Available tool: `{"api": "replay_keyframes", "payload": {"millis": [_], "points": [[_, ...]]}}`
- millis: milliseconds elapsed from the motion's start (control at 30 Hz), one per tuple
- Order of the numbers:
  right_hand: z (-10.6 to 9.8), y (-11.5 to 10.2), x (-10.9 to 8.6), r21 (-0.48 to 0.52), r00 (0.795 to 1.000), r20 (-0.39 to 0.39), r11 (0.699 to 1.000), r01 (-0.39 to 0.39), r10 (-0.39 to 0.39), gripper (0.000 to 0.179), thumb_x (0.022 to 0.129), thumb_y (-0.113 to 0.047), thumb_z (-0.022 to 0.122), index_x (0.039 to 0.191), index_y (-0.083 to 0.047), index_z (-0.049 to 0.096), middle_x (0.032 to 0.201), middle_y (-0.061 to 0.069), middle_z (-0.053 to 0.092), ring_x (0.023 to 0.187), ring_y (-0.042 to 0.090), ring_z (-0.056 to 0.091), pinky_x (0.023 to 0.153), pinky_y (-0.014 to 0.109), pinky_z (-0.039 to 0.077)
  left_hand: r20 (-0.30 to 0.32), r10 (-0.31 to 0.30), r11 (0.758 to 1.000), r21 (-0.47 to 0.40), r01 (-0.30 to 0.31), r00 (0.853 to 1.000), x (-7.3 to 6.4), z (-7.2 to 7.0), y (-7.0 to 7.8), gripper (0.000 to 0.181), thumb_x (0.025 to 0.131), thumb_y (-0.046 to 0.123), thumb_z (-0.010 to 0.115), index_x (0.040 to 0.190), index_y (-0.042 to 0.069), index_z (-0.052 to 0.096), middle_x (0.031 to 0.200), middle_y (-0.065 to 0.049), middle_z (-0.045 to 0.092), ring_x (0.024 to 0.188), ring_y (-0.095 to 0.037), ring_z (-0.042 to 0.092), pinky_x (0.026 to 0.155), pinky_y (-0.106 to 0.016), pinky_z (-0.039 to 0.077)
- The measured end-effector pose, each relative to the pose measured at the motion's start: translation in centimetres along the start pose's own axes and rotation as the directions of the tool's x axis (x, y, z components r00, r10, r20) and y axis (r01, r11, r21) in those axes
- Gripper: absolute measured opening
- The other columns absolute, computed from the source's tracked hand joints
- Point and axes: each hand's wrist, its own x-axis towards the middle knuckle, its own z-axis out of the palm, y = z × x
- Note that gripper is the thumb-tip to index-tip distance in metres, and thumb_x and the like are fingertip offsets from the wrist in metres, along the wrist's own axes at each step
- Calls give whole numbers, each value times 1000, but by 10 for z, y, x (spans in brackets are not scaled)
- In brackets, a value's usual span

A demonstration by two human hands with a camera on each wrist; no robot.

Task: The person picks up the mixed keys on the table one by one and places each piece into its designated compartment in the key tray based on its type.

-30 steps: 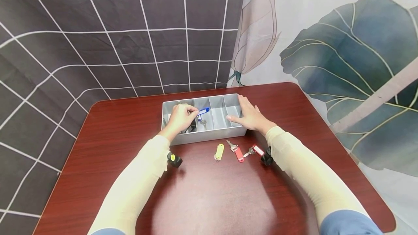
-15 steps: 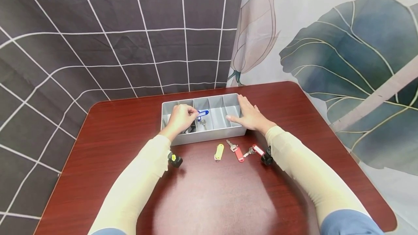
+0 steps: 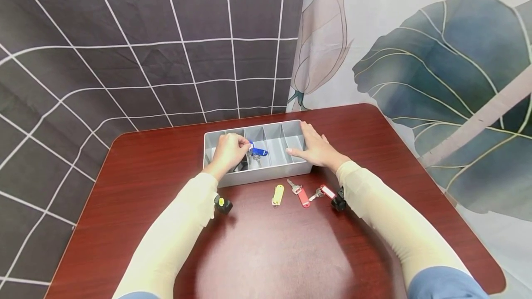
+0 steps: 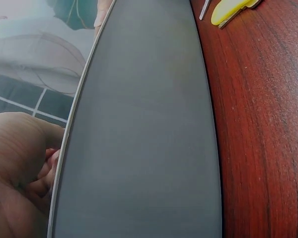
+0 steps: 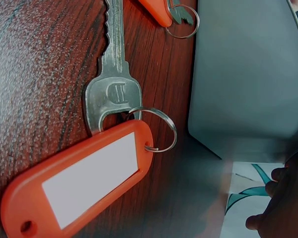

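Note:
My left hand [image 3: 228,151] reaches into the long grey divided tray [image 3: 262,174], thumb and fingertips pinched together at a key with a blue tag [image 3: 260,152]. That tag slants down to the right in the middle compartment. Another key [image 3: 256,158] lies below it. In the left wrist view the tray's front wall [image 4: 139,124] hides most of the left hand [image 4: 15,163]. My right hand [image 3: 317,149] rests at the tray's right end, fingers straight along the end wall and thumb over the rightmost compartment.
In front of the tray lie a yellow key tag [image 3: 277,195], a key with a red tag [image 3: 303,197] and another red-tagged key [image 3: 328,192] beside the right wrist camera [image 3: 338,200]. A dark item [image 3: 242,164] sits in the compartment beneath the left hand.
The blue tag by my left fingertips has dropped from pointing up and right to slanting down within the compartment. My right hand stays against the tray's end.

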Motion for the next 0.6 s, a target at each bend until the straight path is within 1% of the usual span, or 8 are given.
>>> {"api": "replay_keyframes", "payload": {"millis": [233, 367, 433, 600], "points": [[1, 0, 2, -4, 1000, -3, 1000, 0, 0, 114, 77, -79, 50, 155, -13, -2, 161, 9, 3, 147, 24, -1, 111, 63, 6, -50, 31, 1000, 6, -31, 998, -5, -8, 2, 12, 85, 14, 68, 85, 10, 79, 78, -1, 72, 74, -18, 66, 68, -32, 52], [1, -1, 0, -5, 1000, -1, 1000, -6, 6, 114, 77, -80, 49, 155, -13, -2, 161, 8, 2, 147, 23, -1, 112, 62, 6, -62, 32, 999, 16, -31, 998, -9, -15, 2, 11, 85, 16, 69, 86, 10, 78, 79, -2, 72, 75, -18, 65, 69, -32, 51], [1, -2, 0, -6, 1000, 2, 1000, -7, 7, 114, 77, -80, 49, 155, -13, -2, 161, 9, 3, 147, 24, -1, 111, 62, 6, -65, 24, 1000, 20, -23, 998, -12, -18, 0, 11, 85, 16, 69, 87, 11, 78, 80, -2, 71, 75, -18, 64, 69, -32, 51], [-1, -3, -1, -15, 1000, 8, 1000, -8, 9, 114, 78, -78, 50, 155, -13, -2, 161, 10, 3, 147, 25, -1, 111, 63, 5, -87, 29, 1000, 13, -28, 996, -20, -26, -8, 11, 85, 17, 70, 88, 11, 78, 82, -3, 70, 77, -17, 64, 70, -32, 52]]}}
